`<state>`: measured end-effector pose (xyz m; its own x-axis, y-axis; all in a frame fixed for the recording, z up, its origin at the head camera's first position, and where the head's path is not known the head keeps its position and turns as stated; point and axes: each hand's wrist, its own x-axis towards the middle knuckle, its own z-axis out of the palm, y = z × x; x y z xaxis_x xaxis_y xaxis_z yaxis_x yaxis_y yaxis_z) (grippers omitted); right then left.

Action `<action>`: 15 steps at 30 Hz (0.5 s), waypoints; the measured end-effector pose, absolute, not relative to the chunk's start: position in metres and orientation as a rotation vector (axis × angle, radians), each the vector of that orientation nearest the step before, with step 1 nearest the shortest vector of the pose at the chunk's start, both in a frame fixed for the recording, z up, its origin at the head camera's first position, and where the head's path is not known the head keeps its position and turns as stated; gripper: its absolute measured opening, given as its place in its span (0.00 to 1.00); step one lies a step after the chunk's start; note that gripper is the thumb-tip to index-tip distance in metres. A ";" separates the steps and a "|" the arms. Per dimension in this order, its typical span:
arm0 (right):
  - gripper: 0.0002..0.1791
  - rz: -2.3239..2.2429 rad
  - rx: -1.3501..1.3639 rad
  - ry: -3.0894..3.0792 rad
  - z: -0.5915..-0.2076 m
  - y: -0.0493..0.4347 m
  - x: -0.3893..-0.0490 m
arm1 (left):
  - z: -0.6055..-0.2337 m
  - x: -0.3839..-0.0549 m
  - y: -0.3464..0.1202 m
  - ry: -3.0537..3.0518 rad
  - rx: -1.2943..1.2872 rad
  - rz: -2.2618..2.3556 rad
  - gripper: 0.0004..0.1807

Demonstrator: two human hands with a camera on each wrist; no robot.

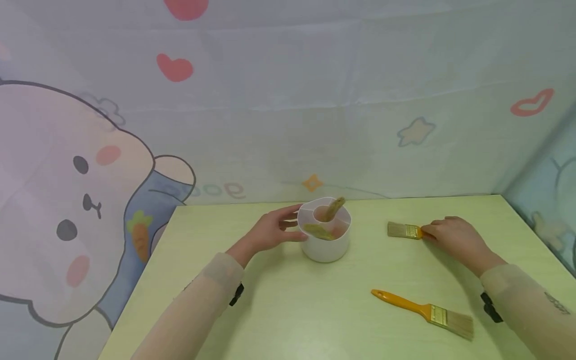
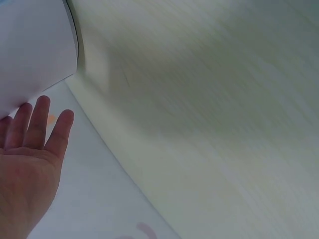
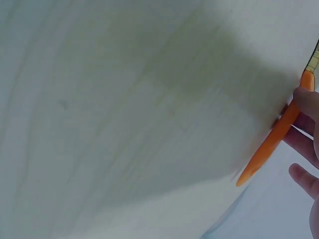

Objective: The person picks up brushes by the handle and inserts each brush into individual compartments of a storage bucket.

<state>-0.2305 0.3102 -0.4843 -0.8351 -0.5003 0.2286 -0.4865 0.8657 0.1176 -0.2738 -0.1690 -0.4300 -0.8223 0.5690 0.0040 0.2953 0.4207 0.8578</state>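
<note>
A white round container (image 1: 326,248) with an inner ring and dividers stands at the table's middle. Two mottled yellow-green pieces, their kind unclear, are in it: one piece (image 1: 334,209) leans out of the central ring, the other piece (image 1: 318,231) lies in the front compartment. My left hand (image 1: 275,230) rests against the container's left side, thumb in front, with its fingers fairly straight in the left wrist view. Over to the right, my right hand (image 1: 456,241) pinches the orange handle (image 3: 274,137) of a flat paintbrush (image 1: 405,230), whose bristles point left.
A second orange-handled paintbrush (image 1: 420,311) lies nearer the front, bristles to the right. The pale yellow-green table (image 1: 288,320) ends at a printed cloth backdrop (image 1: 279,145) behind, with another cloth side at the right.
</note>
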 end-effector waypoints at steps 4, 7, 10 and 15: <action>0.06 -0.182 0.797 -2.758 -0.480 0.308 -0.232 | -0.431 -0.276 -0.170 2.358 0.757 1.371 0.45; 0.08 -0.198 0.825 -2.723 -0.478 0.307 -0.232 | -0.431 -0.278 -0.171 2.353 0.759 1.370 0.45; 0.09 -0.182 0.832 -2.699 -0.478 0.308 -0.232 | -0.431 -0.279 -0.170 2.350 0.761 1.370 0.45; 0.10 -0.123 0.832 -2.634 -0.476 0.310 -0.231 | -0.429 -0.277 -0.169 2.343 0.768 1.378 0.44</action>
<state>-0.2315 0.3104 -0.4763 -0.7551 -0.5695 0.3247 -0.5368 0.8215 0.1925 -0.2771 -0.1688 -0.4290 -0.8062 0.5917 0.0002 0.2876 0.3915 0.8741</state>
